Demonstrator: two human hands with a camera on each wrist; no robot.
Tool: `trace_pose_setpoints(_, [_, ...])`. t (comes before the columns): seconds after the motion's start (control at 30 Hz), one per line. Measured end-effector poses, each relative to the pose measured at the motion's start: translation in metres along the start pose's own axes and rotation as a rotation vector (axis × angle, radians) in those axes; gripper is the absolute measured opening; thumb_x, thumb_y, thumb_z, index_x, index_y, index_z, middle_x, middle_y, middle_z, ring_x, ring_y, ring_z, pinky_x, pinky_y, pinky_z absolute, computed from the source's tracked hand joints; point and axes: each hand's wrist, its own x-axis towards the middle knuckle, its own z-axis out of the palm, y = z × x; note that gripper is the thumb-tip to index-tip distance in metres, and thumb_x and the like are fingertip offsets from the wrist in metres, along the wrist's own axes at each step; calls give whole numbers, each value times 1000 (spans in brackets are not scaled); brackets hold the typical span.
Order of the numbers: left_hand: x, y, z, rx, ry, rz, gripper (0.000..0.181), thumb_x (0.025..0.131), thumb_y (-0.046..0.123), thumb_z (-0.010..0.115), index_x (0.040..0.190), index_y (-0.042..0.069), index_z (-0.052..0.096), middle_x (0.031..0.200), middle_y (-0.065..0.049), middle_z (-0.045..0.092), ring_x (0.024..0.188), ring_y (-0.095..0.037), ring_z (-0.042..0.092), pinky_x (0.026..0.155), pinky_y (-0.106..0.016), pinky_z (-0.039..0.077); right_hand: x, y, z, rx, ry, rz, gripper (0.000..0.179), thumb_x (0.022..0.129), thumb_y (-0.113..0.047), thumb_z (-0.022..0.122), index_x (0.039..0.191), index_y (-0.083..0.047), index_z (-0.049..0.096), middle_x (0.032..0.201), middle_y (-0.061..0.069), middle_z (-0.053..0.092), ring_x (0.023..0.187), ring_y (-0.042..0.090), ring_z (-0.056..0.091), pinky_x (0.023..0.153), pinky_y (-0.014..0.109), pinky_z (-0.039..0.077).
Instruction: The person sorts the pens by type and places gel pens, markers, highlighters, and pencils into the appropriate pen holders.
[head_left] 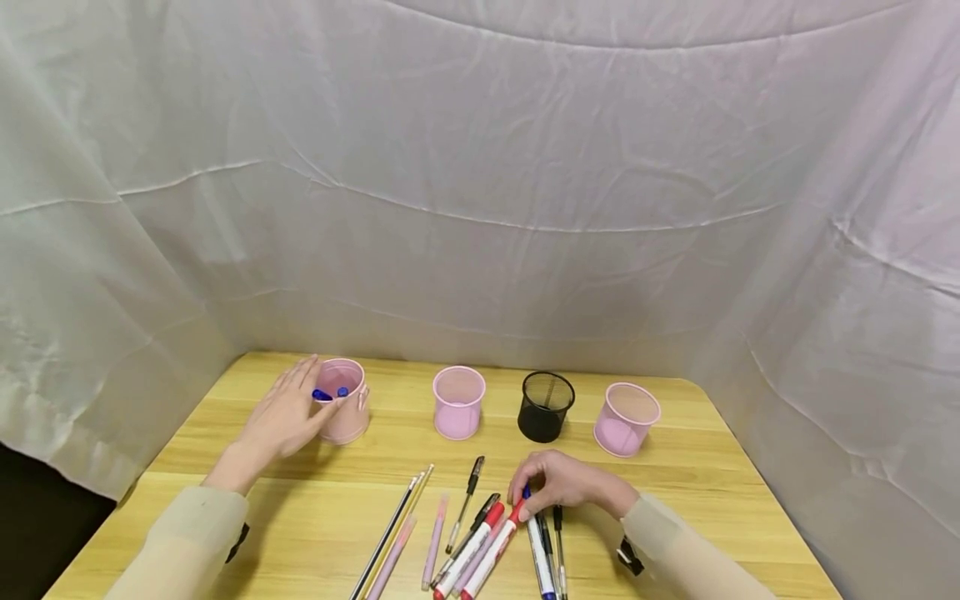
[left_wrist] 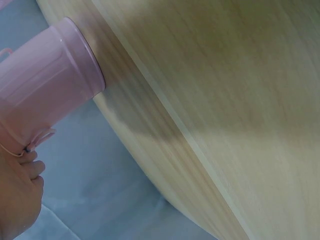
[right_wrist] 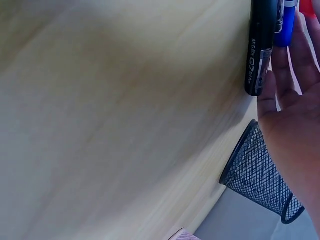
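My left hand [head_left: 283, 414] holds a small pink bucket [head_left: 347, 427] at the back left, its fingers along the rim and its thumb across the front. Two blue-capped pens [head_left: 342, 392] show inside. In the left wrist view, bent fingers [left_wrist: 31, 167] lie by the bucket's handle near the rim. Over the pile of pens, my right hand [head_left: 558, 479] pinches the red cap end of a white marker [head_left: 491, 557] between thumb and fingers. A blue-capped marker [head_left: 538, 550] and black gel pens [head_left: 561, 550] lie just beneath that hand.
Behind the pens stand a pink mesh cup [head_left: 457, 421], a black mesh cup [head_left: 542, 423] and another pink cup [head_left: 621, 435]. Pencils [head_left: 390, 533], pink pens [head_left: 435, 542] and a second red marker [head_left: 468, 554] lie at the front. Grey cloth [head_left: 480, 208] surrounds the table.
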Motion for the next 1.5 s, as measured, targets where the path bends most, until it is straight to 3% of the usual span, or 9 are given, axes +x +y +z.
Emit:
trace_pose_setpoints(0.2, [0,-1,1,0,2,5,90,107,56,46,158,-15,23,164,-36,21,152,-53,21,124,-65,18,-6,0,1,-7,72,48,17,83,-26,88,97,-20,81,96,-14,70,93,7,60,89,26,51])
trace_pose_setpoints(0.4, [1,-1,1,-2,1,7,91,107,57,46,158,-15,22,164,-36,21,152,-53,21,124,-65,18,-8,-3,-2,108,114,48,15,88,-20,84,100,-14,78,98,-4,75,88,9,68,82,26,59])
trace_pose_setpoints(0.67, [1,-2,2,4,10,10,91,107,57,47,157,-15,24,164,-36,23,151,-53,23,124,-65,19,-6,-10,-4,231,219,-3,16,93,-13,79,107,-5,75,98,4,75,84,7,69,75,23,59])
trace_pose_setpoints(0.87, [1,-3,2,0,9,7,91,106,57,47,157,-15,25,164,-37,22,152,-53,22,124,-65,19,-4,-17,-2,462,266,-44,35,96,-8,74,116,18,63,102,15,75,89,13,74,81,36,65])
trace_pose_setpoints(0.97, [1,-2,2,2,8,5,91,106,57,46,157,-15,24,164,-36,22,152,-52,22,124,-65,19,-3,-22,-2,568,287,-62,44,97,-8,73,120,25,55,103,14,77,93,17,76,84,42,64])
trace_pose_setpoints(1.23, [-1,0,1,4,11,6,91,107,56,47,157,-15,24,164,-36,23,152,-53,22,125,-64,19,4,-39,-8,621,379,-90,35,97,-8,73,121,15,61,103,4,74,95,20,76,84,48,63])
trace_pose_setpoints(1.5, [0,0,2,3,18,14,90,107,56,47,157,-16,25,164,-36,23,152,-52,22,124,-64,19,20,-57,-14,600,492,-100,30,96,-9,75,117,9,66,101,8,75,93,19,76,83,41,64])
